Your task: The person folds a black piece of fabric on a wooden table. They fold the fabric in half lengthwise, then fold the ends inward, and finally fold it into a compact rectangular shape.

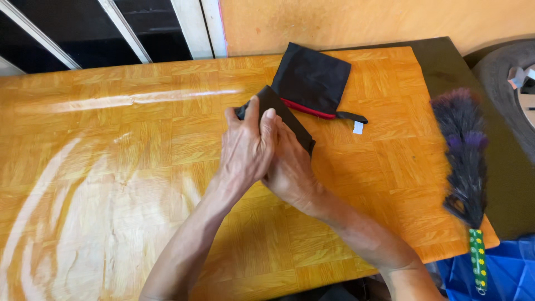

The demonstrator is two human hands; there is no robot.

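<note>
Black folded cloth sits just above the middle of the orange wood-patterned worktop, raised off the surface between both hands. Going from the left, the left hand lies over the top of the right, its grip pressed together on the near end of the cloth, thumb and forefinger flat against the fabric, apparently to keep the fold from springing open. The right hand is tucked underneath and partly hidden; it seems to cradle the cloth from below, though I cannot tell how its fingers close. Just beyond, toward the far edge, a black drawstring pouch with a red trim and a small white tag lies flat, close enough to reach. Well apart at the right edge, a dark purple feather duster with a green patterned handle rests lengthwise, out of the hands' way.
</note>
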